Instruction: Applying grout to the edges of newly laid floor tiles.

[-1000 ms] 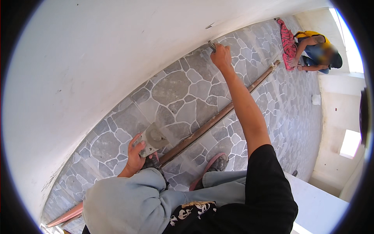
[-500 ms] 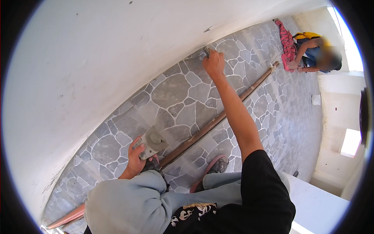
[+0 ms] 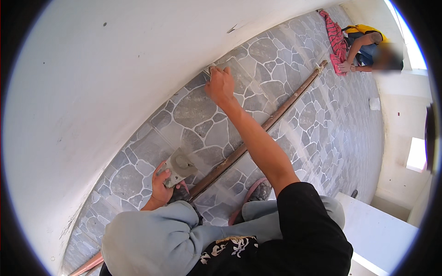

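Observation:
In my left hand (image 3: 160,189) is a small flat board (image 3: 171,177), with the thumb on top and fingers curled at its near edge. A smooth mound of wet grey paste (image 3: 183,161) sits on the board. My right hand (image 3: 221,86) reaches forward to the seam where the floor meets the white wall (image 3: 106,69). Its fingers close around a small flat-bladed tool (image 3: 211,69), mostly hidden by the hand. The blade end is close against the foot of the wall. Grey stone-patterned flooring (image 3: 195,108) lies under both hands.
A long brown pole (image 3: 276,115) lies diagonally across the floor, under my right forearm. Far right, another person (image 3: 363,48) crouches with hands on a pink striped cloth (image 3: 338,41). A white slab-like surface (image 3: 373,230) stands at lower right. Reddish pipes (image 3: 87,265) lie at lower left.
My right hand has moved left and slightly nearer along the foot of the wall, with the tool in it. My left hand keeps the board in nearly the same place.

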### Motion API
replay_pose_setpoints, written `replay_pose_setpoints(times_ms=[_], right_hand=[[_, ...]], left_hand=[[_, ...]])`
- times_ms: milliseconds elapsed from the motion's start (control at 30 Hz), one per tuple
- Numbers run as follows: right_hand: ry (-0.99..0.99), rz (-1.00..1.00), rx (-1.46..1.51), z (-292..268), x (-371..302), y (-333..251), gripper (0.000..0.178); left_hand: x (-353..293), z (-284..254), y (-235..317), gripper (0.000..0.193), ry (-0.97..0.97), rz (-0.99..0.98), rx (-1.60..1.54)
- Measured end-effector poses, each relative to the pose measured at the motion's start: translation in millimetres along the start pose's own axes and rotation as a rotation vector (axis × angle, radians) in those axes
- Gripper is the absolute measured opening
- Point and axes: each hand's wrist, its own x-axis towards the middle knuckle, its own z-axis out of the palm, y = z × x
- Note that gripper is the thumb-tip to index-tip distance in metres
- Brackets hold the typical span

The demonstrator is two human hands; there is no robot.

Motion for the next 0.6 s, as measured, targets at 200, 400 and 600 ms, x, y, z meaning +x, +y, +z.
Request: replay_pose_setpoints(times_ms=[200,400,600], right_hand=[[0.109,-0.092,0.017,-21.1,20.6,29.1,0.028],[0.183,-0.186,-0.105,37.6,-6.8,19.0,0.06],[0.067,-0.12,0.004,-35.1,40.7,66.8,0.045]], left_hand=[[-3.6,1.6,-4.6,0.047,-0.027,0.014,0.01],[-5.6,6.8,-4.1,0.048,-0.029,0.088,0.006],[-11.7,5.9,-3.5,0.049,-0.045,0.084,0.016]])
